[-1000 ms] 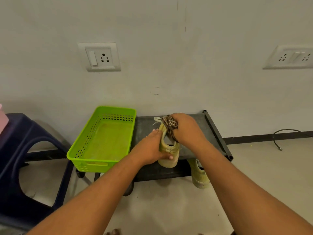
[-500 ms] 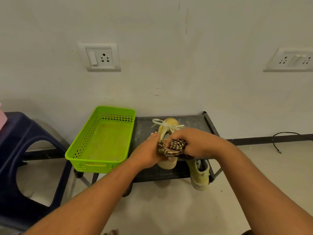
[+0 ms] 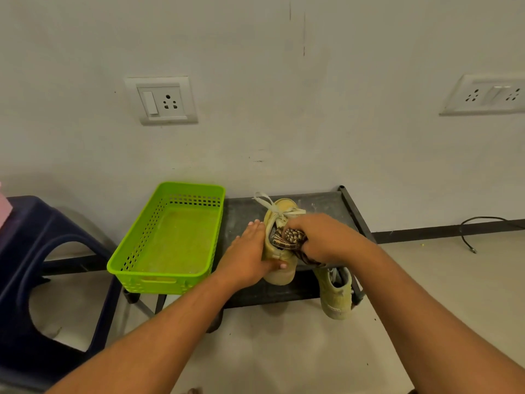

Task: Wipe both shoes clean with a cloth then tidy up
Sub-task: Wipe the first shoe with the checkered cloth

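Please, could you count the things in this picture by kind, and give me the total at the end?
Shoe: 2
Cloth: 1
Green basket: 1
Wall socket: 2
Blue stool: 1
Black rack: 1
Cable: 1
Pink object, cut off at the edge: 1
Total: 10

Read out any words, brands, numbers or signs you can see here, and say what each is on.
No text can be read.
On the second shoe, at the front of the rack: a faint mark, too small to read.
On the held shoe, cloth, green basket, left wall socket and right wall socket: no lettering visible.
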